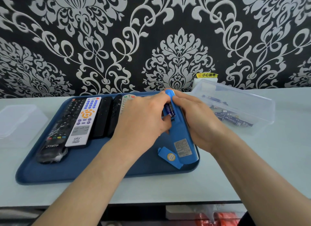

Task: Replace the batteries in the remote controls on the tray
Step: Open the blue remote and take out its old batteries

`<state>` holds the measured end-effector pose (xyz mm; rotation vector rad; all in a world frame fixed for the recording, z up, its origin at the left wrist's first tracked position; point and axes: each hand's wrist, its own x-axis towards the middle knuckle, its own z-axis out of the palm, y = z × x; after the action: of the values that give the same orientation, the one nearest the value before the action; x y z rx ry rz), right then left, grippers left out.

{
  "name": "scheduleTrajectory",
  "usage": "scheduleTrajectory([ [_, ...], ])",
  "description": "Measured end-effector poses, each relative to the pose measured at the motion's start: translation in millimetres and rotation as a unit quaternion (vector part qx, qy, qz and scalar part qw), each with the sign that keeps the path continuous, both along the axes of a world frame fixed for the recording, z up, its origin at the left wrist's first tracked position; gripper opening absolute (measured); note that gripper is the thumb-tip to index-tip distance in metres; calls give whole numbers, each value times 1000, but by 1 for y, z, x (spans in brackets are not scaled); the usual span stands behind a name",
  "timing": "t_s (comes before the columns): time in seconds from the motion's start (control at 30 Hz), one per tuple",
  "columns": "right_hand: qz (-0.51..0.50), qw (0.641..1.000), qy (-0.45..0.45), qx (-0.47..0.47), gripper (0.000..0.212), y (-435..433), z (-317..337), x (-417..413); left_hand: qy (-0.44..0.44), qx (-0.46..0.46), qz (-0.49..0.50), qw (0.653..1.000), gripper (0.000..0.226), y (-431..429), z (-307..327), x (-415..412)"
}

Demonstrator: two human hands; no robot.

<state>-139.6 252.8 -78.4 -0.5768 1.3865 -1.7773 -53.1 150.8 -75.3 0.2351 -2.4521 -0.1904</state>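
A blue remote (180, 133) lies face down at the right end of the blue tray (104, 168), its battery bay uncovered. A dark blue battery (170, 109) sits in the bay. My right hand (196, 118) grips the remote along its right side. My left hand (143, 119) has its fingers curled at the bay, touching the battery. The remote's blue battery cover (170, 157) lies loose on the tray beside it. Several other remotes lie in a row at the tray's left: a black one (57, 129), a white one (83, 121), and two black ones (107, 116).
A clear plastic box (235, 106) with several dark batteries stands right of the tray. Another clear box (18, 124) sits at the far left. The pale table ends at a front edge (151, 203) near me. A patterned wall rises right behind the table.
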Motion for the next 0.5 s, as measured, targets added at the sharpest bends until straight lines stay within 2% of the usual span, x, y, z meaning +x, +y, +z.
scheduleTrajectory([
  [0.13, 18, 999, -21, -24, 27, -3, -2, 6, 30, 52, 9, 998, 16, -7, 3, -3],
  [0.2, -9, 1000, 3, -5, 29, -1, -2, 3, 1, 88, -14, 996, 18, -4, 4, 0],
  [0.33, -2, 999, 11, 32, 28, 4, 3, -4, -16, 95, -55, 994, 30, -4, 4, 9],
  [0.4, 23, 997, 11, 72, 25, 9, 9, -8, -40, 94, -81, 992, 44, -10, 6, 13],
  [0.5, 56, 990, -30, 126, 25, 15, 12, -15, -97, 214, -138, 962, 58, -12, 9, 15],
])
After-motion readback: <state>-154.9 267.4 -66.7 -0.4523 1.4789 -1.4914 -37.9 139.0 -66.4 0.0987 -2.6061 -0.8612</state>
